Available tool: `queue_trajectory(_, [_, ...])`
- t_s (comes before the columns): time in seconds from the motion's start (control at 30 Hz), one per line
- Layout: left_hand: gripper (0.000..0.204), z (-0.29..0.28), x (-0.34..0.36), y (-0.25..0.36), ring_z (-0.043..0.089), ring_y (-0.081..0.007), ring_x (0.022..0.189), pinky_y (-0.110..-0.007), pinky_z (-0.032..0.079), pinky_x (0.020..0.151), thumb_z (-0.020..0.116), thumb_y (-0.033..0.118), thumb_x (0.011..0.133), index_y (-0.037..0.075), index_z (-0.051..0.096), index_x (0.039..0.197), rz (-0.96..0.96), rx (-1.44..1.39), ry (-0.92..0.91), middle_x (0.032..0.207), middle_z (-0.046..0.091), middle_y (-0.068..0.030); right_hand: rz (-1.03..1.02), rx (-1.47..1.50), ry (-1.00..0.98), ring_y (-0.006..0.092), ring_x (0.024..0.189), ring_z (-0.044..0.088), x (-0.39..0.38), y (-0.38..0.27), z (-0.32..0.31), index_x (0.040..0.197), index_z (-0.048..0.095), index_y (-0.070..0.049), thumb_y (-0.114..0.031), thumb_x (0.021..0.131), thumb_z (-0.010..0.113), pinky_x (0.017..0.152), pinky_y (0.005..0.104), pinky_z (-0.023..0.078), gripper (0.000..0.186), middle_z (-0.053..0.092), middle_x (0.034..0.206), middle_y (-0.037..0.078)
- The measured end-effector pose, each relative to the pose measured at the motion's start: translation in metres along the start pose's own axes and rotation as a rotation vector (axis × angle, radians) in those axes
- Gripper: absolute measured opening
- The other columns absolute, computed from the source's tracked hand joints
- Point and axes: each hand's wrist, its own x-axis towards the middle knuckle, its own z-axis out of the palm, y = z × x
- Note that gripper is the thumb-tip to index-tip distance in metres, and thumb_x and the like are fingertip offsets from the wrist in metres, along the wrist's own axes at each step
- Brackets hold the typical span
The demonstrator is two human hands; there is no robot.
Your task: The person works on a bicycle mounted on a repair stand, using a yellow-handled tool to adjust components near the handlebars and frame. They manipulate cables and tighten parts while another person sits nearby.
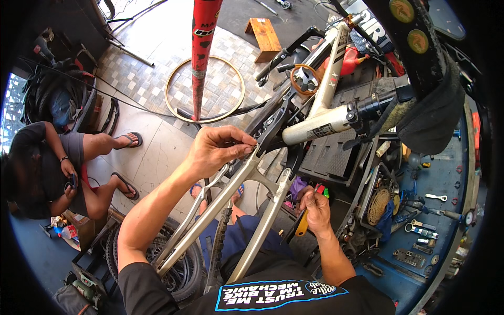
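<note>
Wooden stool (265, 38) at near edge of dark mat (236, 16); pale hoop (242, 86) on tiled floor (149, 52). Silver wrench (436, 197) near right edge of blue worktop (443, 170).

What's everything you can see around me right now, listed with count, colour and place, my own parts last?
Bike frame: one, pale gold with black linkage, centre
Pole: one, red, top centre
Wheel rim: one, tan, floor, upper left
Stool: one, orange-brown, floor, top centre
Tyres: several, black, far left and lower left
Seated person: one, black top, left
Hanging cloth: one, black, upper right
Bench: one, blue, right
Hand tools: many, mostly silver, on the bench
Sprocket cassette: one, brownish gold, right of centre
Yellow-handled tool: one, right of the frame
Smaller clutter: too tangled to count
Shirt: one, black, bottom centre
Left hand: one, bare, at the linkage
Right hand: one, bare, holding the yellow-handled tool
</note>
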Motion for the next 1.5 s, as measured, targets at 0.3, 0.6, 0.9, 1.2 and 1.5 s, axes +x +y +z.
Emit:
queue_trajectory(0.3, [0.021,0.002,0.000,0.004,0.068,-0.0091,0.103,-0.025,0.057,0.090,0.075,-0.002,0.097,0.000,0.076,0.118,-0.031,-0.022,0.006,0.116,0.074,-0.0068,-0.042,-0.052,0.004,0.0134,0.065,0.056,-0.001,0.004,-0.004,0.072,0.056,-0.001,-0.047,0.108,0.059,0.060,0.0293,0.049,0.059,0.055,0.091,0.007])
queue_trajectory(0.6, [0.020,0.001,0.001,0.020,0.068,-0.0068,0.093,-0.025,0.056,0.084,0.075,0.008,0.100,0.001,0.076,0.118,0.042,0.408,-0.056,0.103,0.074,-0.0010,-0.035,-0.024,0.011,0.0119,0.064,0.055,-0.003,0.001,-0.002,0.073,0.057,-0.002,-0.047,0.108,0.060,0.060,0.0291,0.049,0.057,0.055,0.092,0.006])
queue_trajectory(0.9, [0.017,0.002,0.001,0.017,0.072,-0.0094,0.094,-0.027,0.059,0.084,0.077,0.006,0.098,0.001,0.077,0.114,0.073,0.394,-0.028,0.102,0.077,-0.0077,-0.029,-0.018,0.008,0.0106,0.064,0.054,-0.005,0.003,-0.004,0.074,0.058,-0.002,-0.046,0.108,0.060,0.060,0.0282,0.048,0.056,0.057,0.094,0.006])
queue_trajectory(1.2, [0.020,-0.001,0.001,0.020,0.073,-0.0109,0.097,-0.027,0.060,0.083,0.077,0.000,0.095,0.003,0.078,0.115,0.115,0.457,-0.049,0.105,0.076,-0.0080,-0.051,-0.036,0.008,0.0114,0.065,0.054,-0.005,0.003,-0.003,0.074,0.058,-0.001,-0.045,0.108,0.061,0.060,0.0290,0.049,0.055,0.056,0.093,0.007])
queue_trajectory(1.5, [0.019,0.002,-0.002,0.015,0.073,-0.0111,0.098,-0.026,0.061,0.084,0.074,-0.006,0.096,0.002,0.079,0.113,0.208,0.518,-0.030,0.110,0.075,-0.0066,-0.059,-0.025,0.004,0.0122,0.065,0.055,-0.006,0.002,-0.002,0.075,0.057,-0.001,-0.044,0.108,0.061,0.061,0.0290,0.049,0.054,0.055,0.093,0.007])
